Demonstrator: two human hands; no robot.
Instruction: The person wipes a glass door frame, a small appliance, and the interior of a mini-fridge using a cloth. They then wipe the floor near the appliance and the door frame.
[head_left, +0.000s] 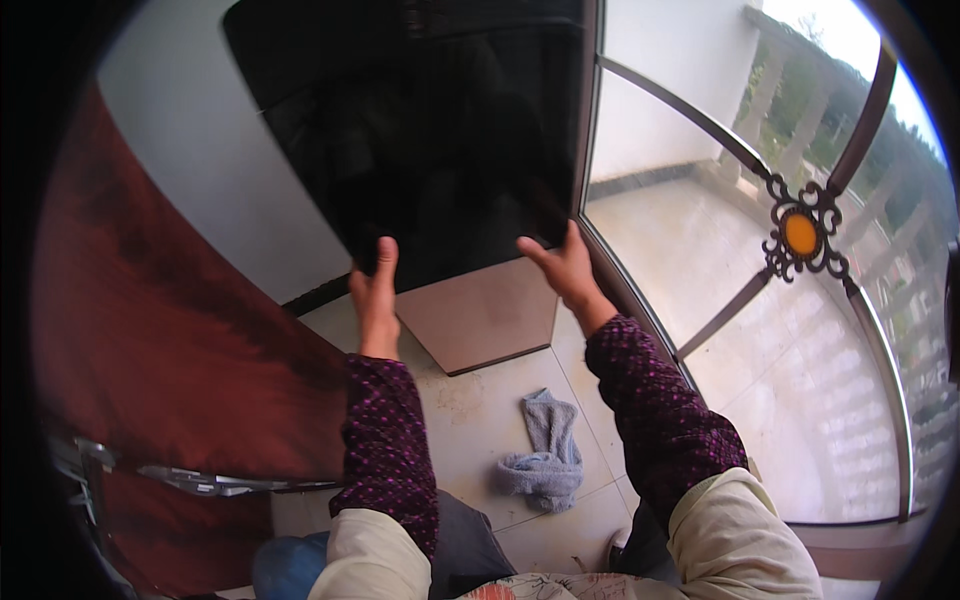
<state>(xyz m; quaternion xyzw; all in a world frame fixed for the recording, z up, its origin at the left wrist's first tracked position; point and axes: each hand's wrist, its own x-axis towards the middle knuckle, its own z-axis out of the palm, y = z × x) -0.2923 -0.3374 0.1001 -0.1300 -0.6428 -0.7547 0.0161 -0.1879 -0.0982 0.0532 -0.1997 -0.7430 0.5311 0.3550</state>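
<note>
A large glossy black panel (442, 142) with a rounded corner stands before me, its near edge above a pinkish-beige box-like base (480, 315). My left hand (375, 292) is at the panel's lower left side, thumb up against the dark face and the other fingers partly hidden by the edge. At the lower right corner, my right hand (566, 270) has its thumb toward the front and its fingers along the side. The two hands hold the panel between them. A crumpled grey-blue cloth (547, 457) lies on the tiled floor (450, 420) below, touched by neither hand.
Dark red fabric (202, 337) hangs or drapes at left, with a metal frame (210, 480) along its lower part. On the right stands a glass door (660, 247) with curved metal bars and an orange ornament (801, 232). Beyond it is a balustrade (772, 112).
</note>
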